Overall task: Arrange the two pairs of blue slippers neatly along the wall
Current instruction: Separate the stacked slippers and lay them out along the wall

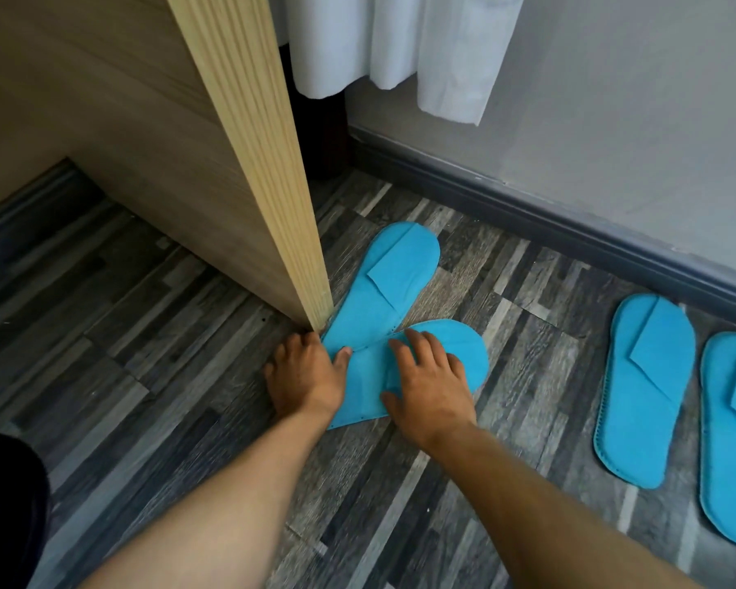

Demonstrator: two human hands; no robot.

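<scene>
Head view, left hand (304, 376) pinching upper slipper (396, 282), fingertips hidden, right hand (428, 384) splayed, rightmost slipper (731, 440) cropped.

A pale wooden panel (247, 163) stood just beyond the left fingers (300, 345). Farther past them a white curtain (392, 40) hung against the grey wall (612, 121), above a dark skirting board (527, 218).

1. Left forearm (230, 499) and right forearm (540, 499): bare, extended forward and down, converging toward the hands.
2. Left hand (304, 376): palm down, knuckles bent downward, fingertips hidden, thumb extended rightward.
3. Right hand (428, 386): palm down, fingers (421, 348) straight, spread and lying flat.
4. The hands are near each other, not touching.
</scene>
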